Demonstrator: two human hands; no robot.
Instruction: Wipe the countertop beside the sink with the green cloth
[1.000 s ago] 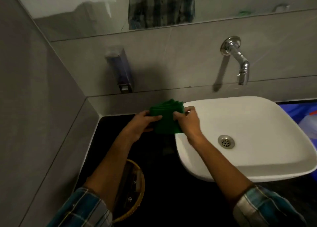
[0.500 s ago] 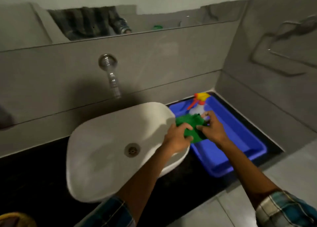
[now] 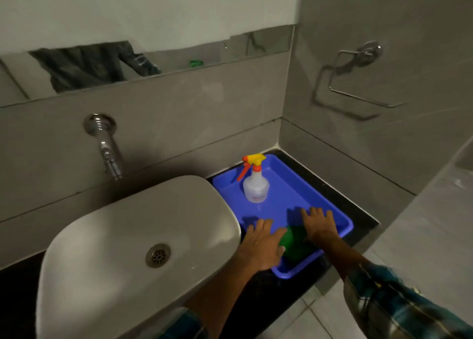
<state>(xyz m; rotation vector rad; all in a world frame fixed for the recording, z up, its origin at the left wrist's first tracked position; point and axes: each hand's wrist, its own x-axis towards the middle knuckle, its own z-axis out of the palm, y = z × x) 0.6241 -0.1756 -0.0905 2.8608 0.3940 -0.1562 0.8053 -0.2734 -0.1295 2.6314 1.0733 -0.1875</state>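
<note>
The green cloth (image 3: pixel 294 241) lies folded in the near end of a blue tray (image 3: pixel 307 185), which rests on the black countertop (image 3: pixel 340 198) to the right of the white sink (image 3: pixel 128 236). My left hand (image 3: pixel 263 244) hovers flat with fingers spread at the cloth's left edge, its thumb beside the cloth. My right hand (image 3: pixel 318 223) is spread flat over the cloth's right side. Neither hand grips the cloth. Part of the cloth is hidden under my right hand and wrist.
A clear spray bottle (image 3: pixel 256 186) with a yellow and orange trigger stands at the tray's far end. A chrome tap (image 3: pixel 108 154) juts from the tiled wall above the sink. A wire towel holder (image 3: pixel 355 83) hangs on the right wall. Grey floor tiles lie below right.
The view swung from the left of the sink to its right. Both hands carried the cloth over the sink, set it in the blue tray and let go with fingers spread.
</note>
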